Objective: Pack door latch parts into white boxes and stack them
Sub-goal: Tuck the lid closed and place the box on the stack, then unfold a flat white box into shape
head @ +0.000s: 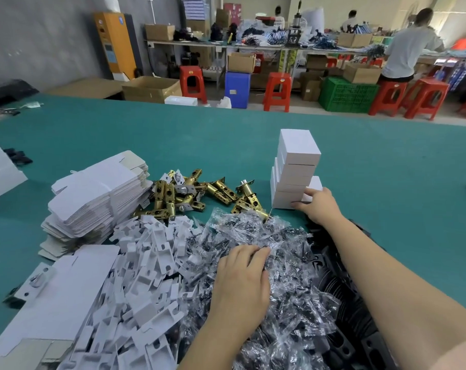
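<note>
A stack of closed white boxes (295,166) stands on the green table (386,169) right of centre. My right hand (318,204) touches the lowest box at the stack's front right corner, fingers curved against it. A heap of brass door latches (199,193) lies left of the stack. My left hand (242,276) rests palm down on a pile of clear plastic screw bags (279,263), fingertips dug into the bags. White cardboard inserts (149,276) lie heaped to the left. Flat unfolded white boxes (98,193) are stacked at the far left.
Black metal plates (343,303) lie under my right forearm. A flat box blank with a silver latch plate (39,281) sits at the lower left. Beyond the table's far edge stand red stools (277,90), cardboard boxes, a green crate (346,94) and people at benches.
</note>
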`<act>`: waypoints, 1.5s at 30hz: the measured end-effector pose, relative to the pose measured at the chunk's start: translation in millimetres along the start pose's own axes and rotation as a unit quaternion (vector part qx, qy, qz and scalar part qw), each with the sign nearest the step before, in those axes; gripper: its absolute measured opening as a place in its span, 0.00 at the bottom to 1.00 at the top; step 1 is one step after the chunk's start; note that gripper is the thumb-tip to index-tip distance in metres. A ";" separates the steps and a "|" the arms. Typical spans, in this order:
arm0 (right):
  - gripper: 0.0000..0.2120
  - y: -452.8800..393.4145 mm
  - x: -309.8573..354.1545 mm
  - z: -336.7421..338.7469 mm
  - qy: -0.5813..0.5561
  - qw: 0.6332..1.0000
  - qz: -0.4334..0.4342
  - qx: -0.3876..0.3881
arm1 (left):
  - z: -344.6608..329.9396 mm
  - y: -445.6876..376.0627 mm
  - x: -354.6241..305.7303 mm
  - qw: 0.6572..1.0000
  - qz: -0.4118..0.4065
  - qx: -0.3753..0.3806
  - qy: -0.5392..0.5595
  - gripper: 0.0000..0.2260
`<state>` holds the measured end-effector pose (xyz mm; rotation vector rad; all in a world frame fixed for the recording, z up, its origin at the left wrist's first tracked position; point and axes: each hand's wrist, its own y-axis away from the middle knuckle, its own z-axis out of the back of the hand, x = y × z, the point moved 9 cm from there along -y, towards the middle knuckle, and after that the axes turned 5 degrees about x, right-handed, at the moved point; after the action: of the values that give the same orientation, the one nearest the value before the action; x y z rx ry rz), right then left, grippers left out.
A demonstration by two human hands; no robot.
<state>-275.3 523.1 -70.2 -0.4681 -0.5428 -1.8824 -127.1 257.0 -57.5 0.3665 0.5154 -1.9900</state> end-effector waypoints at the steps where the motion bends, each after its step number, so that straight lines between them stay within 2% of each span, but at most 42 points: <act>1: 0.29 -0.4 0.8 -0.7 0.003 1.000 0.002 0.000 | 0.1 0.1 -0.1 1.000 0.000 -0.001 -0.001 0.20; 11: 0.28 -5.5 18.4 -16.2 0.030 1.000 -0.002 -0.005 | 2.8 -0.3 -1.5 1.000 -0.003 -0.001 -0.002 0.22; 17: 0.40 3.4 20.0 -7.2 0.047 0.999 -0.028 -0.001 | 1.1 -0.8 1.0 1.000 -0.001 0.009 0.013 0.20; 19: 0.35 15.4 23.6 4.7 0.040 0.998 -0.043 -0.021 | 2.5 -0.9 -0.2 1.000 0.000 0.012 0.015 0.20; 21: 0.30 37.1 34.2 11.8 0.041 0.998 -0.048 -0.009 | 2.6 -1.3 -1.5 1.000 -0.001 0.019 0.015 0.21; 23: 0.27 68.0 53.2 12.9 0.045 0.999 -0.020 0.006 | 3.5 -1.2 -2.3 1.000 -0.002 0.024 0.016 0.21; 27: 0.21 152.2 105.2 -6.0 0.014 0.991 0.132 -0.016 | 12.4 -1.1 -5.0 0.999 -0.004 0.014 0.047 0.19; 30: 0.16 195.6 125.9 -38.4 -0.021 0.976 0.217 -0.006 | 31.5 -0.8 -2.3 0.992 0.031 -0.032 0.121 0.15; 33: 0.18 207.4 120.0 -65.2 -0.025 0.970 0.242 0.025 | 55.4 5.4 4.2 0.987 0.080 -0.073 0.115 0.14; 36: 0.15 214.3 107.9 -77.2 0.059 0.963 0.262 -0.005 | 76.2 14.3 2.4 0.986 0.109 -0.087 0.096 0.15; 37: 0.16 218.8 106.6 -78.6 0.073 0.958 0.276 -0.024 | 81.7 16.2 0.4 0.980 0.109 -0.089 0.137 0.14; 38: 0.16 223.4 107.1 -80.8 0.085 0.952 0.292 -0.042 | 84.1 16.3 -0.2 0.965 0.115 -0.076 0.223 0.13; 39: 0.17 227.1 108.3 -81.9 0.096 0.946 0.304 -0.063 | 83.8 14.5 -2.2 0.930 0.121 -0.050 0.343 0.12; 40: 0.17 228.7 109.0 -82.7 0.109 0.941 0.310 -0.079 | 83.7 12.1 -6.7 0.875 0.126 -0.026 0.467 0.12; 41: 0.17 228.5 108.1 -84.3 0.123 0.940 0.305 -0.085 | 87.3 9.8 -8.5 0.826 0.132 -0.029 0.547 0.12; 42: 0.17 227.3 106.8 -85.7 0.137 0.941 0.296 -0.087 | 95.0 5.9 -6.9 0.808 0.129 -0.054 0.573 0.12; 43: 0.18 225.7 105.8 -86.2 0.147 0.942 0.287 -0.088 | 103.6 1.6 -3.8 0.809 0.124 -0.090 0.568 0.12; 45: 0.18 225.7 103.8 -85.9 0.145 0.944 0.281 -0.093 | 114.0 -5.4 4.0 0.844 0.123 -0.153 0.499 0.11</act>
<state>-106.9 322.4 -49.2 -0.4047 -0.0193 -1.4139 -137.7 198.6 40.1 1.2110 1.3355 -1.3029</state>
